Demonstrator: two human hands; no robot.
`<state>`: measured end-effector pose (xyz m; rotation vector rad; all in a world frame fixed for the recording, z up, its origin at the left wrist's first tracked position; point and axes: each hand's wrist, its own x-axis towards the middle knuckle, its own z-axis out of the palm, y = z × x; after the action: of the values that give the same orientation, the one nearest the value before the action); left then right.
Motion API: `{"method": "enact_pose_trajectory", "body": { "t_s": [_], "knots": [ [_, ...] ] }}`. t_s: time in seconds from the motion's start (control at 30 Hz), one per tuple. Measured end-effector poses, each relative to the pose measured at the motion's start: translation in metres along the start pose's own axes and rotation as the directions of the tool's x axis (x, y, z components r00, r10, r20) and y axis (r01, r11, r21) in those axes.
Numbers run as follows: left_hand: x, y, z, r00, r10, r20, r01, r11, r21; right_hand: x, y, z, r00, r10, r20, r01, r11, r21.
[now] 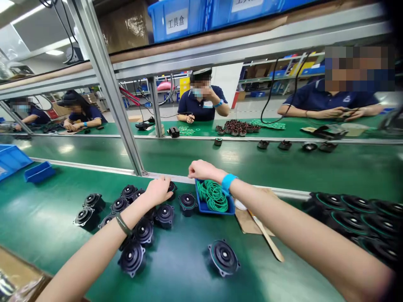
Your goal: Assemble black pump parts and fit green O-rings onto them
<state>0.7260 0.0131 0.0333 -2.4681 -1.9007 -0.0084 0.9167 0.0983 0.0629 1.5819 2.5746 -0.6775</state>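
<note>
My left hand (158,191) reaches over a group of black round housings, its fingers closed on one black round housing (171,188) that is partly hidden behind them. My right hand (204,170) is above the back edge of a small blue tray (217,213), fingers curled together; anything inside them is hidden. Green rubber rings (214,196) lie heaped in this tray. Just left of the tray stands a housing (188,202) with a green ring around it. Another housing (224,256) sits apart at the front. Several more housings (132,256) are under and around my left forearm.
At right, black housings with green rings (349,220) stand in rows. A wooden stick (267,239) lies across brown cardboard (244,222). A metal post (115,98) rises at left. Beyond the rail, a green belt (176,155) carries parts, and co-workers sit opposite.
</note>
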Motion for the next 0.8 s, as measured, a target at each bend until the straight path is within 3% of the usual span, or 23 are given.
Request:
{"method": "enact_pose_trajectory", "body": {
  "t_s": [0.07, 0.2, 0.4, 0.6, 0.8],
  "knots": [
    [0.001, 0.007, -0.002, 1.000, -0.020, 0.001, 0.020, 0.999, 0.028, -0.021, 0.016, -0.002, 0.998, 0.056, -0.033, -0.059, 0.991, -0.121],
    [0.001, 0.013, -0.008, 0.999, -0.045, 0.011, 0.044, 0.998, 0.052, -0.052, 0.035, 0.016, 0.990, 0.090, -0.110, -0.115, 0.963, -0.243],
    [-0.014, 0.015, -0.022, 0.999, -0.033, -0.013, 0.033, 0.999, 0.022, -0.059, 0.040, 0.031, 0.974, 0.040, -0.225, -0.098, 0.963, -0.252],
    [-0.038, 0.000, -0.028, 0.997, -0.029, -0.068, 0.025, 0.998, -0.054, -0.059, 0.034, 0.025, 0.951, 0.082, -0.300, -0.145, 0.970, -0.194],
    [-0.060, -0.019, -0.025, 0.994, -0.039, -0.102, 0.022, 0.985, -0.171, -0.072, 0.028, 0.004, 0.897, 0.136, -0.421, -0.216, 0.965, -0.146]
  ]
}}
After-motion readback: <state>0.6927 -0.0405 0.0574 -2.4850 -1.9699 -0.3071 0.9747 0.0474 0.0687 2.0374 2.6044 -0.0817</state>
